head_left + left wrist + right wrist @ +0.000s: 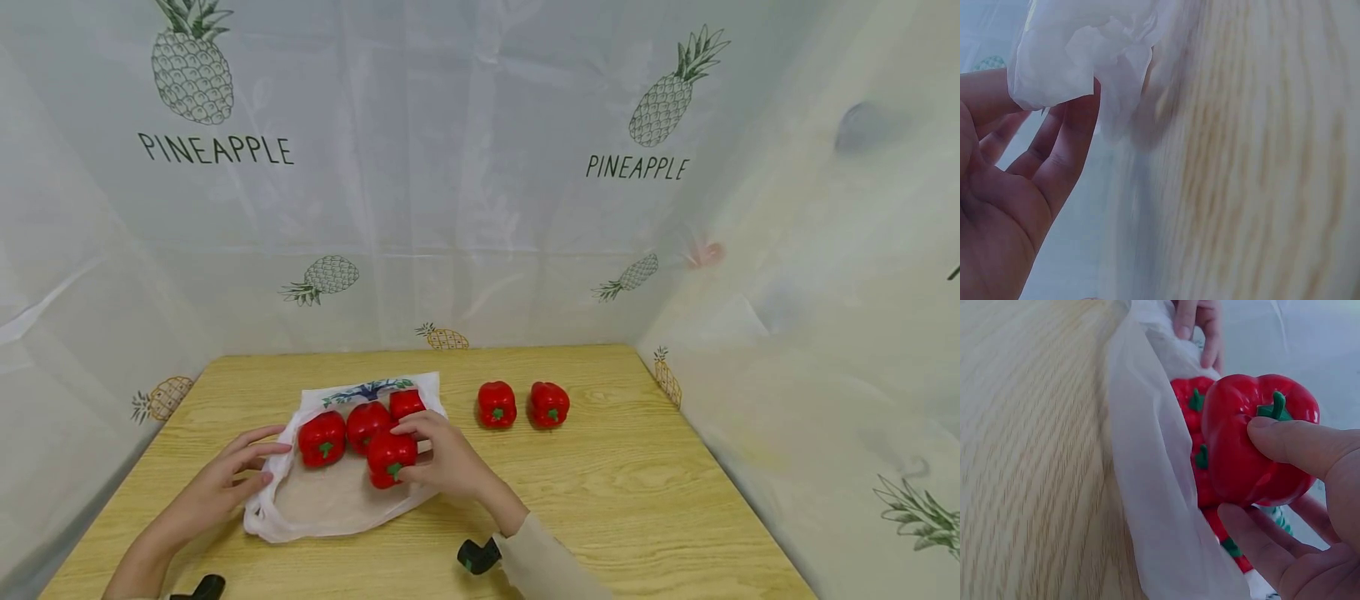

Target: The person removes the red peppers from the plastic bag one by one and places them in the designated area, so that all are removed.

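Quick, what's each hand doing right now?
Left hand: fingers touching the edge of the white bag, nearly straight.
Right hand: gripping a red pepper over the bag.

— Where's your right hand (pixel 450 460)?

— Your right forearm comes in from the near edge of the table, sleeve at the wrist, angled toward the middle. Thumb and fingers (pixel 1300 445) are curled around a red pepper (pixel 390 457).

— And your left hand (pixel 228 475)?

— It reaches in from the near left corner, palm turned inward, fingers (pixel 1066 147) relaxed and nearly straight, their tips touching the white bag's (pixel 330 500) rim.
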`<state>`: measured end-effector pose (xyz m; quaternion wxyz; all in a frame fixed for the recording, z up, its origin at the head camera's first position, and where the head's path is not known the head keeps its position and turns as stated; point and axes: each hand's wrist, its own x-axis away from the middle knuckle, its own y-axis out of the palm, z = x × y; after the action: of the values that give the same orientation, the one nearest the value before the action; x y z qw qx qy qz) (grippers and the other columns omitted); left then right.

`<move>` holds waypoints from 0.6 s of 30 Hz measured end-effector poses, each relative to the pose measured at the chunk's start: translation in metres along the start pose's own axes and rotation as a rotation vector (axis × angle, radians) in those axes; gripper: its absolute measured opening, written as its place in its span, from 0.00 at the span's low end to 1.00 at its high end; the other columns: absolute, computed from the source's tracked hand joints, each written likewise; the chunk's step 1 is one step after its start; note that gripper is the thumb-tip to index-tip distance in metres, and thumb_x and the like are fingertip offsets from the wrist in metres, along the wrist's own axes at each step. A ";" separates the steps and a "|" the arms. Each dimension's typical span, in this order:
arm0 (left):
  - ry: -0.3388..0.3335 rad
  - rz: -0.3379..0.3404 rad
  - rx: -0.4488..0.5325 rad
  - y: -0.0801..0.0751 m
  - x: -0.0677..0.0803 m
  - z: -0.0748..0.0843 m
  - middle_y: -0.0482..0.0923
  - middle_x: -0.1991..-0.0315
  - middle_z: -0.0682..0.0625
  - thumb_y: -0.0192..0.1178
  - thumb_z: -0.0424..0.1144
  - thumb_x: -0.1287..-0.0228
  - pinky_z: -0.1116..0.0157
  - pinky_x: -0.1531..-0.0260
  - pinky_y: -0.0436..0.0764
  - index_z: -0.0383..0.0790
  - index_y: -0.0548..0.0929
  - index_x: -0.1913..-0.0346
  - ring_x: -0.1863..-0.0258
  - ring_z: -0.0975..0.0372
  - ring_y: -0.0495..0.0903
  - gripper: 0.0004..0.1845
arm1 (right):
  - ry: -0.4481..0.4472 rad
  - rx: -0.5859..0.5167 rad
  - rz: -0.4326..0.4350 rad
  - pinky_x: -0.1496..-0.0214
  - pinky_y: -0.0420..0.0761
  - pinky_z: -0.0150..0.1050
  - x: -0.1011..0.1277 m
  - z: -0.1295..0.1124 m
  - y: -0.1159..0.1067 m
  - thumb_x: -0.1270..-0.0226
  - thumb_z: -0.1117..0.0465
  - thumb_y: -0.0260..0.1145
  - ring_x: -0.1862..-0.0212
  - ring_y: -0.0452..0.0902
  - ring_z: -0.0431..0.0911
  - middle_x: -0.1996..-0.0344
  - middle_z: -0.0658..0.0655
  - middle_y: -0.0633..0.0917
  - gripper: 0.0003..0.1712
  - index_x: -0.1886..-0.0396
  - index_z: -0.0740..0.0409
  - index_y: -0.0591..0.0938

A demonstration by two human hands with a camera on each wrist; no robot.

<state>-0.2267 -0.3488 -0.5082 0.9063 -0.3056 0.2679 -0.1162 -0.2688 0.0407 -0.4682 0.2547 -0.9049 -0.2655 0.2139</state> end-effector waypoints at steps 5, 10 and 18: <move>0.003 0.002 -0.006 0.000 0.000 0.001 0.66 0.24 0.49 0.63 0.22 0.28 0.74 0.55 0.80 0.36 0.83 0.35 0.49 0.69 0.79 0.21 | 0.007 0.002 0.011 0.41 0.85 0.39 0.005 0.001 -0.012 0.37 0.65 0.80 0.38 0.78 0.42 0.33 0.46 0.78 0.33 0.33 0.43 0.82; -0.013 0.000 -0.004 0.000 0.000 0.002 0.65 0.24 0.50 0.63 0.23 0.28 0.73 0.55 0.80 0.36 0.83 0.35 0.49 0.70 0.78 0.21 | 0.000 -0.004 0.013 0.42 0.86 0.39 0.011 0.005 -0.023 0.36 0.66 0.80 0.37 0.79 0.44 0.33 0.48 0.78 0.32 0.33 0.45 0.82; -0.038 -0.009 -0.005 -0.001 0.000 0.002 0.65 0.23 0.49 0.63 0.24 0.26 0.75 0.53 0.79 0.38 0.83 0.35 0.47 0.71 0.77 0.20 | -0.012 0.036 0.043 0.44 0.87 0.43 0.021 0.014 -0.042 0.36 0.65 0.80 0.36 0.79 0.46 0.32 0.48 0.78 0.31 0.34 0.45 0.83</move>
<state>-0.2257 -0.3481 -0.5060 0.9100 -0.3111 0.2493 -0.1140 -0.2757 0.0884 -0.4609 0.2648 -0.9044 -0.2437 0.2293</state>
